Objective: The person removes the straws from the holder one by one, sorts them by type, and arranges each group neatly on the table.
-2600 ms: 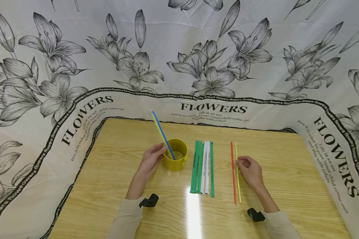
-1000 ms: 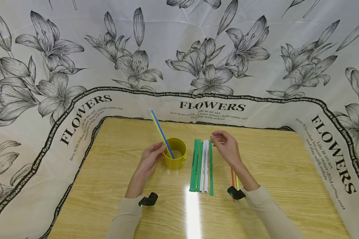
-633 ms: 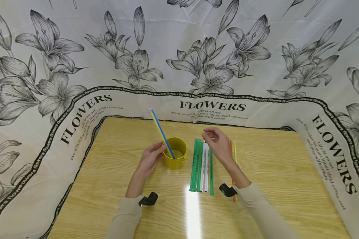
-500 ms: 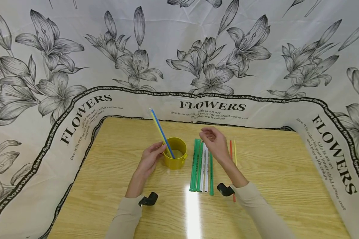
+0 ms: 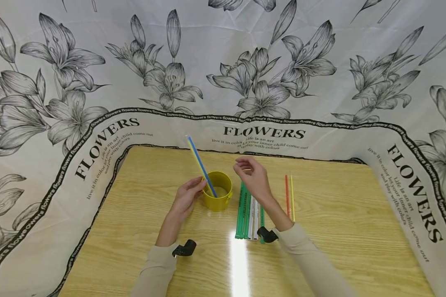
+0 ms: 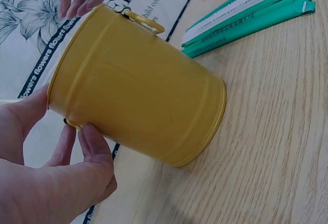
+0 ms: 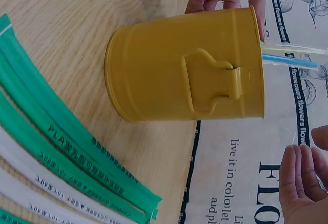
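Observation:
My left hand (image 5: 187, 196) grips the left side of a small yellow metal bucket (image 6: 143, 85), thumb at the rim and fingers by one side handle. A blue straw (image 5: 202, 165) and a yellow straw (image 5: 195, 158) lean out of the bucket to the upper left. My right hand (image 5: 254, 177) hovers over the far ends of the wrapped straws, just right of the bucket. Its fingers (image 7: 289, 178) are loosely bent, with nothing visible in them. Green wrapped straws (image 7: 66, 116) and white wrapped straws (image 5: 251, 222) lie side by side, partly hidden by my right arm.
An unwrapped red straw (image 5: 288, 194) and another yellow straw (image 5: 292, 194) lie on the wooden table (image 5: 338, 214), right of the wrapped ones. Floral cloth (image 5: 193, 95) hangs around the table's back and sides. A black wrist camera (image 5: 267, 234) protrudes from my right sleeve.
My right hand has left the loose red and yellow straws and travelled left across the wrapped straws toward the bucket. The left hand, bucket and its straws have stayed put.

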The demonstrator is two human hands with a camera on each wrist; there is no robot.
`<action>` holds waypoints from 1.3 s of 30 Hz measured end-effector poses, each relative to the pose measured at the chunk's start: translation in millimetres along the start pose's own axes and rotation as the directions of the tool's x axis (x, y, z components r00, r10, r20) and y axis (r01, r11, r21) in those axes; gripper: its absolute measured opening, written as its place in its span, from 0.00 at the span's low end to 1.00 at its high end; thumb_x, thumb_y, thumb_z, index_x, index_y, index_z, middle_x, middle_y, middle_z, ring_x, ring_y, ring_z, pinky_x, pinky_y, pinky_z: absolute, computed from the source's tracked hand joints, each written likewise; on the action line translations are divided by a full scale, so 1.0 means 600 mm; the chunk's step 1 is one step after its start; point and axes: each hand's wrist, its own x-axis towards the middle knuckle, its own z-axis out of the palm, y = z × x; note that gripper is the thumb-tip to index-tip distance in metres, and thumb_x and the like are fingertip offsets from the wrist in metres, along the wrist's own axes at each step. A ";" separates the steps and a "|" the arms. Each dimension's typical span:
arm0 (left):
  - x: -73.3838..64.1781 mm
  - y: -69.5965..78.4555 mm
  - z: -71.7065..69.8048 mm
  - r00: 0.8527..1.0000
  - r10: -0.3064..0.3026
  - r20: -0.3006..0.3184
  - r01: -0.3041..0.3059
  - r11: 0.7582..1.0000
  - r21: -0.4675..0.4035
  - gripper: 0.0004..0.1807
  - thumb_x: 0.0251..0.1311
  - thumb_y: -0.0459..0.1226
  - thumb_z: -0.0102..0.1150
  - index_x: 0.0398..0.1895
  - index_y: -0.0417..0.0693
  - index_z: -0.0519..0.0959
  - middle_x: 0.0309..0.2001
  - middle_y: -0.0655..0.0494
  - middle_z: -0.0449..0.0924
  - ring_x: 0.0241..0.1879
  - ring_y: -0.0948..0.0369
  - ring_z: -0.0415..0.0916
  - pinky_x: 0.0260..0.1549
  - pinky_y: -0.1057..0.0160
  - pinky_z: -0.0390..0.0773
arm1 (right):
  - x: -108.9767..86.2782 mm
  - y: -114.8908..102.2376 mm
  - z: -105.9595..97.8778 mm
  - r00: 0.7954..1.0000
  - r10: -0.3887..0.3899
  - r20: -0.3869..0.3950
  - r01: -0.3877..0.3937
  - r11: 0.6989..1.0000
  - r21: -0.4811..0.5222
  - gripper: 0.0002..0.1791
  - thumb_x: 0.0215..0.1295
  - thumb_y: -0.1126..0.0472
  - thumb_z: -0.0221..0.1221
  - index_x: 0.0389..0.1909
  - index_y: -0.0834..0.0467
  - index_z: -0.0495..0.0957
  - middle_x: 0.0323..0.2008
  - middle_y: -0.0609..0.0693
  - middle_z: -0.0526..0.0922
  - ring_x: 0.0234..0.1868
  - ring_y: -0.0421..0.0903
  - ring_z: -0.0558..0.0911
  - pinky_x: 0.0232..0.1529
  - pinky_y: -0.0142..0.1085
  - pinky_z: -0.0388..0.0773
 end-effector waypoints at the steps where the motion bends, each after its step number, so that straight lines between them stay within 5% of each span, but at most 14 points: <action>1: -0.001 0.000 0.000 1.000 -0.004 -0.003 0.004 1.000 -0.002 0.24 0.71 0.32 0.62 0.67 0.33 0.73 0.51 0.51 0.78 0.49 0.58 0.77 0.52 0.63 0.77 | 0.003 0.009 0.004 1.000 -0.004 0.000 0.004 1.000 0.006 0.15 0.74 0.67 0.61 0.56 0.70 0.78 0.50 0.68 0.81 0.52 0.62 0.80 0.57 0.50 0.78; 4: -0.002 0.001 0.000 1.000 -0.008 -0.006 0.008 1.000 0.003 0.24 0.71 0.32 0.62 0.67 0.33 0.73 0.51 0.50 0.78 0.48 0.60 0.78 0.53 0.62 0.77 | 0.010 0.028 0.018 1.000 -0.015 0.000 0.015 1.000 0.027 0.15 0.73 0.65 0.62 0.56 0.68 0.78 0.50 0.66 0.82 0.52 0.61 0.81 0.58 0.53 0.77; 14: 0.001 -0.001 0.003 1.000 -0.004 -0.019 0.004 1.000 0.015 0.25 0.71 0.33 0.63 0.67 0.32 0.72 0.53 0.49 0.79 0.46 0.62 0.79 0.56 0.59 0.76 | 0.021 0.029 0.057 0.999 -0.033 0.031 0.032 0.998 0.048 0.15 0.72 0.62 0.65 0.55 0.62 0.80 0.51 0.61 0.84 0.51 0.52 0.83 0.55 0.41 0.81; 24: 0.003 -0.002 0.003 1.000 -0.009 -0.026 0.009 1.000 0.007 0.25 0.70 0.32 0.63 0.67 0.30 0.72 0.52 0.49 0.80 0.45 0.63 0.79 0.51 0.63 0.78 | 0.026 0.023 0.094 0.995 -0.051 0.080 0.048 0.998 0.041 0.14 0.72 0.64 0.63 0.55 0.64 0.80 0.52 0.58 0.84 0.51 0.52 0.83 0.55 0.41 0.81; 39: 0.003 0.000 0.001 1.000 -0.018 -0.017 0.018 1.000 0.011 0.26 0.71 0.34 0.63 0.67 0.31 0.72 0.56 0.47 0.78 0.54 0.53 0.76 0.59 0.57 0.74 | 0.035 0.017 0.121 0.981 -0.099 0.165 0.103 0.995 -0.012 0.16 0.72 0.69 0.63 0.58 0.68 0.79 0.51 0.64 0.84 0.48 0.57 0.84 0.49 0.48 0.82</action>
